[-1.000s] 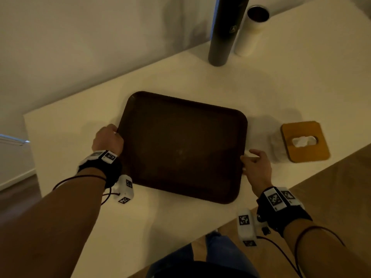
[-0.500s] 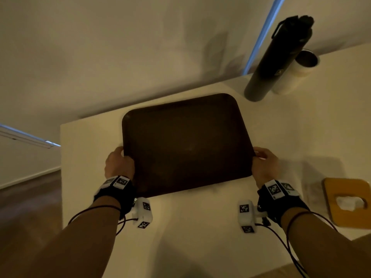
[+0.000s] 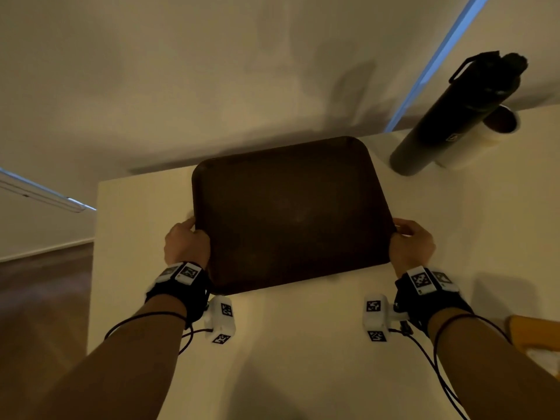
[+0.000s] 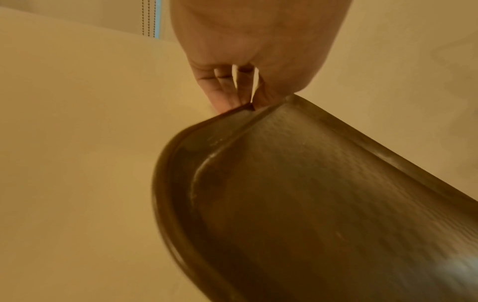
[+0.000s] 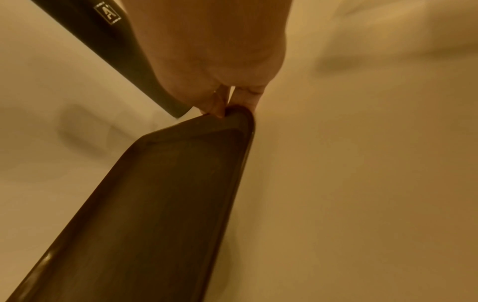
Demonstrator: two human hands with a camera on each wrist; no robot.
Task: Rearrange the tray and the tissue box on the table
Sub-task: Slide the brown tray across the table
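A dark brown rectangular tray (image 3: pixel 291 213) is held over the far left part of the white table (image 3: pixel 303 344). My left hand (image 3: pixel 186 241) grips its left rim, and in the left wrist view the fingers (image 4: pixel 227 94) curl under the tray (image 4: pixel 310 194) edge. My right hand (image 3: pixel 410 242) grips the right rim; in the right wrist view its fingers (image 5: pixel 220 102) pinch the tray (image 5: pixel 160 194) at a corner. The wooden tissue box (image 3: pixel 536 338) lies at the right edge of the head view, mostly cut off.
A tall black bottle (image 3: pixel 454 116) stands at the table's back right, close to the tray's far right corner, with a white cup (image 3: pixel 485 137) behind it. A wall runs right behind the table. Wooden floor lies to the left.
Both hands took hold of the tray and carried it away from me toward the back left of the table, turning it square to the wall. The tissue box slid toward the view's right edge.
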